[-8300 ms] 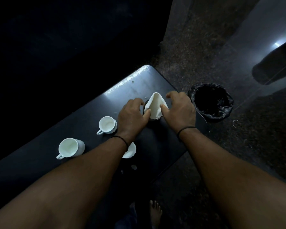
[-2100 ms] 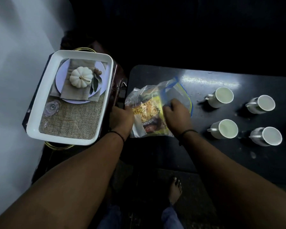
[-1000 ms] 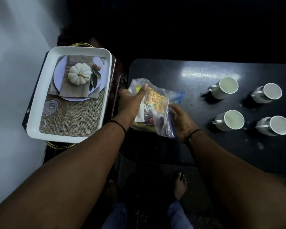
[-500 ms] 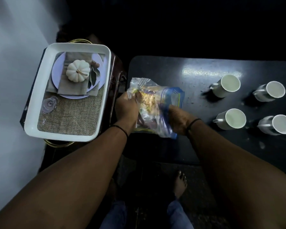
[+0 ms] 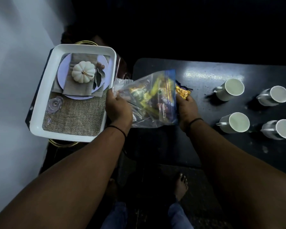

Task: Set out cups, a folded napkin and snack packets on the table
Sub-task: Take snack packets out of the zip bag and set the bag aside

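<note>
A clear zip bag [image 5: 149,100] full of snack packets hangs over the left end of the black table [image 5: 205,73]. My left hand [image 5: 118,107] grips the bag's closed bottom end. My right hand [image 5: 186,108] holds a yellow snack packet [image 5: 182,92] that sticks out of the bag's blue-edged mouth. Several white cups stand in two rows to the right, the nearest ones being a far cup [image 5: 230,89] and a near cup [image 5: 234,123]. No napkin is in view.
A white tray [image 5: 40,96] printed with a plate, pumpkin and burlap sits on a small stand left of the table. A pale wall runs along the far left. My bare feet [image 5: 181,184] stand on dark floor below the table's near edge.
The bag has turned so its mouth faces right. My right hand has moved to the mouth and drawn a yellow packet partly out. My left hand now grips the bottom end.
</note>
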